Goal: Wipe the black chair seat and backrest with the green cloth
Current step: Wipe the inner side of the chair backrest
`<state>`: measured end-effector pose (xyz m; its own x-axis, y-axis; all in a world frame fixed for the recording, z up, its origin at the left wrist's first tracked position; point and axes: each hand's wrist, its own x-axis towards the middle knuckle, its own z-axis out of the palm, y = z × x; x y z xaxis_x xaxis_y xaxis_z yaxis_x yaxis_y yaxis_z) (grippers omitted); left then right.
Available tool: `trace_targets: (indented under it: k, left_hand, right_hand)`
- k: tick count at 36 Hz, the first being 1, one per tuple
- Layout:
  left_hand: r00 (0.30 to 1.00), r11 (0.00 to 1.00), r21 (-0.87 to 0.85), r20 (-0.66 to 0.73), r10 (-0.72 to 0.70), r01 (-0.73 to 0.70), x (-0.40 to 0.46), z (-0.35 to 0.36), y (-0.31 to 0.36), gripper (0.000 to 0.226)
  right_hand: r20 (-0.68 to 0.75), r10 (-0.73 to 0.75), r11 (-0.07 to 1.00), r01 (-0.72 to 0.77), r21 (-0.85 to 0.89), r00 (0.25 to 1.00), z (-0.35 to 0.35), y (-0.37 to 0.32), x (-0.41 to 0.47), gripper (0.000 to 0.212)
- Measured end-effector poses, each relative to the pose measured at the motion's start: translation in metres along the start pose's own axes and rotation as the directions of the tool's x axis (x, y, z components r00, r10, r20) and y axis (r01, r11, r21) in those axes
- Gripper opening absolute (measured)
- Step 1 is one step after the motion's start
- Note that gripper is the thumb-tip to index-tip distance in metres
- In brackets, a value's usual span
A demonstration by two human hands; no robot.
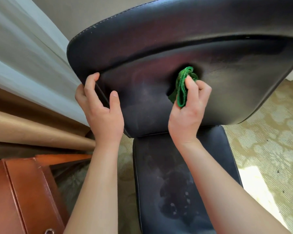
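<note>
Your folded green cloth [182, 85] could slip or unfold if you press hard, since only your right hand's [189, 105] thumb and fingers pinch it against the black backrest [227, 73]. It sticks out at 11 o'clock from that hand. Your left hand [100, 107] grips the backrest's edge; the seat [176, 183] below looks smudged.

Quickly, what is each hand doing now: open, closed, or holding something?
Left hand: closed on the side edge of the backrest, steadying it.
Right hand: closed on the folded green cloth, pressing it against the backrest.
</note>
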<state>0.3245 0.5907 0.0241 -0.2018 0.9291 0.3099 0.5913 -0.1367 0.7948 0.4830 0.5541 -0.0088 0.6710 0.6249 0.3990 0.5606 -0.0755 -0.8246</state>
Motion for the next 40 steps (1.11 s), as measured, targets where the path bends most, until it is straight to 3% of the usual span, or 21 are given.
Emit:
trace_targets:
  k: [7, 11, 13, 16, 19, 23, 36, 40]
  left_hand:
    - [1.000, 1.000, 0.001, -0.006, -0.015, 0.015, -0.003, -0.011, -0.009, 0.052]
    - [1.000, 1.000, 0.006, 0.007, -0.002, 0.002, -0.004, -0.015, -0.009, 0.052]
    - [1.000, 1.000, 0.007, 0.021, -0.002, 0.001, -0.004, -0.016, -0.008, 0.052]
    - [0.999, 1.000, 0.001, 0.042, 0.005, -0.005, -0.004, -0.017, -0.009, 0.051]
    - [0.999, 1.000, -0.013, 0.048, 0.003, -0.003, -0.003, -0.015, -0.010, 0.051]
    - [0.999, 1.000, -0.016, 0.050, 0.008, -0.007, -0.003, -0.014, -0.011, 0.052]
    - [0.997, 1.000, 0.017, 0.072, 0.022, -0.023, -0.004, -0.017, -0.006, 0.053]
    - [0.998, 0.999, -0.027, 0.052, -0.023, 0.024, -0.009, -0.015, 0.000, 0.056]
  right_hand:
    - [0.238, -0.181, 0.982, 0.189, -0.010, 0.954, 0.019, -0.017, -0.029, 0.053]
    - [0.508, -0.273, 0.942, 0.334, -0.031, 0.817, 0.021, -0.016, -0.050, 0.060]
    - [0.569, -0.282, 0.933, 0.360, -0.025, 0.772, 0.017, -0.010, -0.058, 0.061]
    - [0.507, -0.280, 0.944, 0.329, -0.007, 0.815, 0.004, -0.009, -0.055, 0.058]
    - [0.328, -0.304, 0.948, 0.319, 0.010, 0.894, -0.008, -0.018, -0.033, 0.050]
    - [0.194, -0.330, 0.941, 0.339, -0.013, 0.924, 0.001, -0.038, -0.002, 0.052]
    - [0.504, -0.277, 0.905, 0.398, -0.149, 0.818, 0.009, -0.023, -0.024, 0.059]
    - [0.557, -0.171, 0.935, 0.311, -0.168, 0.813, -0.013, 0.003, -0.031, 0.063]
